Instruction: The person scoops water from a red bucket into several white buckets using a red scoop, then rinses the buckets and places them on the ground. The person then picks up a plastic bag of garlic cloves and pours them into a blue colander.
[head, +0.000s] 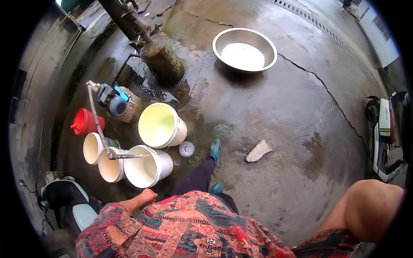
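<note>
My left hand (148, 197) hangs beside my hip, its fingers curled in and nothing showing in them. Just beyond it stands a white plastic bucket (166, 167), apart from the hand. A metal pipe (100, 129) reaches over this bucket's mouth. Behind is a larger white bucket (180, 130) with a pale yellow inside, and two smaller pails (91, 146) are to the left. My right arm is raised and bent at the right rim; that hand is out of view. Farther ahead, a wide stainless steel basin (219, 42) rests on the wet concrete.
A blue electric pump (117, 104) sits on a concrete stump, near a red plastic dipper (85, 122). A stone (259, 151) and a small round lid (186, 149) lie on the ground. Scooters (69, 203) (384, 138) stand at both sides. A concrete post base (161, 58) rises ahead.
</note>
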The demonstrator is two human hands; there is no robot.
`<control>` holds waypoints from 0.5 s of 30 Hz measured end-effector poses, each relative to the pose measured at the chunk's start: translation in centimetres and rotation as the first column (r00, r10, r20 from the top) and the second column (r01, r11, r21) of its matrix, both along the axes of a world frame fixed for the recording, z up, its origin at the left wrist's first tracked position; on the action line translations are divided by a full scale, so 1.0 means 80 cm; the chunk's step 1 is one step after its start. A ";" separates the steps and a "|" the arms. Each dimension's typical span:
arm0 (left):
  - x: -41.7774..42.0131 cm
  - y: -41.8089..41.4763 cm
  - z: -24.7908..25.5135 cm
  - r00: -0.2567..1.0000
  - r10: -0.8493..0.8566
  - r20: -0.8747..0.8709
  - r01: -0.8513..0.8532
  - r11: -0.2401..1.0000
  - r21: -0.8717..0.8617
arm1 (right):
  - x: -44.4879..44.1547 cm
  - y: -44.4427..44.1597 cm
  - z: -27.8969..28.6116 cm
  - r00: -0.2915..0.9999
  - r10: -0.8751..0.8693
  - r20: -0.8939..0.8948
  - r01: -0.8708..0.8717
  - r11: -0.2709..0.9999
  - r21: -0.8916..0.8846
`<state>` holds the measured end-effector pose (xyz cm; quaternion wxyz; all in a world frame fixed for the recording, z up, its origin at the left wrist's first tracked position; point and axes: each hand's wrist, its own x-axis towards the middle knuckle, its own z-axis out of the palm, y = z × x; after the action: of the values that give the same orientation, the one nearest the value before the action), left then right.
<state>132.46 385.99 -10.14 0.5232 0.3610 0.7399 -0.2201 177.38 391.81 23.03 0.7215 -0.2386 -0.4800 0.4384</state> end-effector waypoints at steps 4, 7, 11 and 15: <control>0.051 0.075 -0.016 0.996 0.072 0.047 -0.072 0.997 -0.011 | 0.038 0.091 -0.050 1.000 -0.014 -0.009 0.013 0.994 -0.112; 0.076 0.157 -0.039 0.963 0.251 0.097 -0.252 0.968 0.000 | 0.050 0.189 -0.080 0.999 -0.007 -0.031 0.002 0.987 -0.158; 0.101 0.273 -0.056 0.944 0.265 0.196 -0.275 0.961 0.027 | 0.076 0.290 -0.105 0.998 0.047 -0.047 -0.056 0.973 -0.226; 0.145 0.343 -0.043 0.868 0.471 0.159 -0.495 0.846 0.200 | 0.111 0.378 -0.118 0.992 0.113 -0.052 -0.124 0.950 -0.288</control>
<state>144.08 413.41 -13.57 0.5533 0.2331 0.7992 0.0265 186.27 422.04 13.57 0.6593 -0.3049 -0.4111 0.5508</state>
